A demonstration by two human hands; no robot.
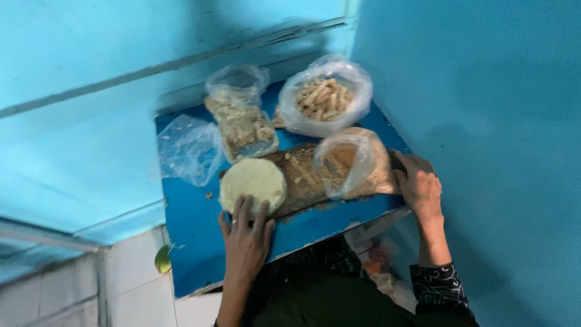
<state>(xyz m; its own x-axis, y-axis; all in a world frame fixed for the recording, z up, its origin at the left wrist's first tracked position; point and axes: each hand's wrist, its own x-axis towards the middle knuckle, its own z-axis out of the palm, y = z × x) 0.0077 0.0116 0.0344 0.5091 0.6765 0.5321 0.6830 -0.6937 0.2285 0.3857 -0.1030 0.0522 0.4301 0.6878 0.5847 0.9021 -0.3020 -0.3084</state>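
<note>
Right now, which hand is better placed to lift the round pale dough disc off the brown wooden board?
Left, probably. The left hand already rests its fingers on the near edge of the round pale dough disc. The right hand is across the brown wooden board, gripping its far end beside a clear plastic bag.

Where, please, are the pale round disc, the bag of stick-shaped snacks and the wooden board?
pale round disc point(253, 181), head view, middle of its top face
bag of stick-shaped snacks point(323, 99), head view, on the snacks inside
wooden board point(302, 177), head view, bare middle
</note>
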